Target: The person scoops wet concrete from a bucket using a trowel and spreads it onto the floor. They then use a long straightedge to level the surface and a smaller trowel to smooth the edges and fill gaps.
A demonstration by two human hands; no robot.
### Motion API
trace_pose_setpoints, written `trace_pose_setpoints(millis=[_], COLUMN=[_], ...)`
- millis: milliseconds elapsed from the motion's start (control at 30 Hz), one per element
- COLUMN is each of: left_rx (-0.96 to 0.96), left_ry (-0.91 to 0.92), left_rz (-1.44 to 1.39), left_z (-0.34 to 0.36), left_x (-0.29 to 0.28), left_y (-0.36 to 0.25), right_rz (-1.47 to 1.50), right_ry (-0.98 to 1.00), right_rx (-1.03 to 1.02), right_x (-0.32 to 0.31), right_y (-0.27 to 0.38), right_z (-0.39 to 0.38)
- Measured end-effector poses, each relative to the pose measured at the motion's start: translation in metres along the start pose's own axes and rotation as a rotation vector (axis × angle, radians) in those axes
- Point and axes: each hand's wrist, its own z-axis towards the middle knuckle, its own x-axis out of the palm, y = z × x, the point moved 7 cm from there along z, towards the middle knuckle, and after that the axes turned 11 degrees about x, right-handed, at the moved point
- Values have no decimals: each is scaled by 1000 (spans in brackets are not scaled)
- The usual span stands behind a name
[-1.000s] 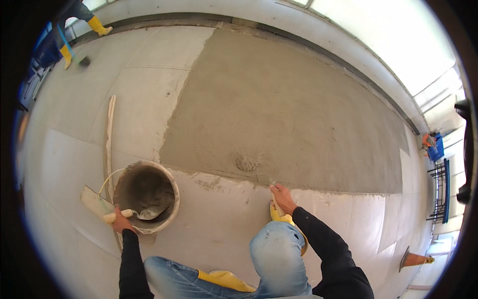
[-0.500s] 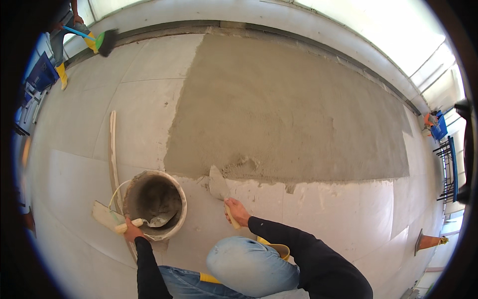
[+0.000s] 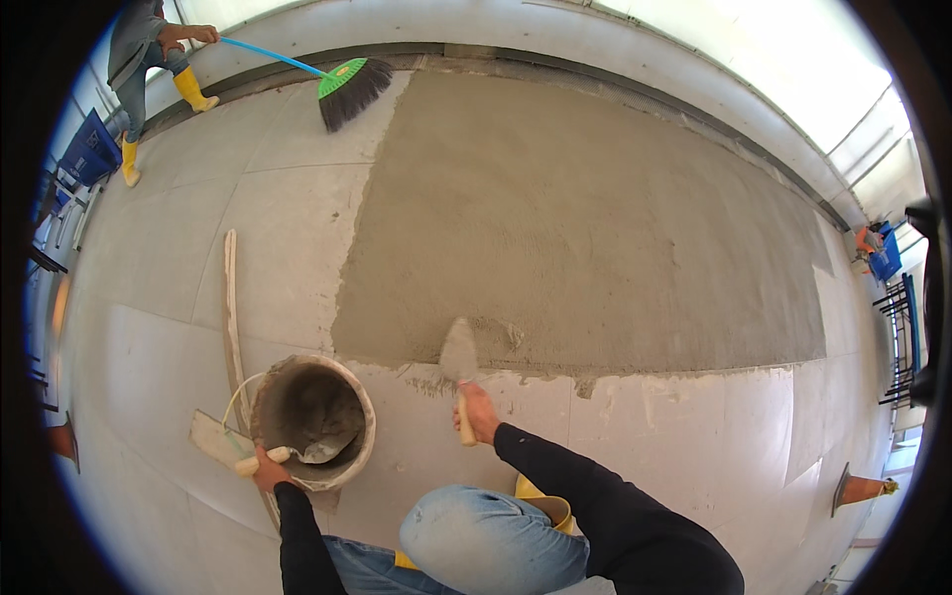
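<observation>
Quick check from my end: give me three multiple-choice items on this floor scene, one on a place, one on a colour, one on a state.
1. Where is the bucket?
A. by the left hand
B. on the grey mortar patch
C. beside the broom

2. What colour is the broom's head?
A. red
B. green
C. white

3. What does the right hand hold?
A. nothing
B. a brush
C. a trowel

Answers: A, the left hand sits at the bucket's rim; B, green head above dark bristles; C, fingers wrap the handle, blade at the mortar edge.
</observation>
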Motion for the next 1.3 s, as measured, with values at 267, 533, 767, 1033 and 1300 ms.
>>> trace_pose_setpoints(millis=[267,533,767,1033,1300], left_rx=[-7,14,-65,-62,-75], left_ry=[-29,-3,27,30,51], left_rz=[56,134,143,294,207], left_z=[-4,2,-1,-3,0], left_x=[-6,-9,-8,-12,-11], left_y=[-8,-2,-8,-15,-11], right_rz=[-970,-765,-642,-390,-634], right_ry=[-329,-473,-646,-526,-579], right_rx=[-377,-190,-199,-207,-302], right_x=[46,-28,-135,-173,-67], right_y=[-5,1,23,23,51], right_z=[-3,-49,-98,-113,-50])
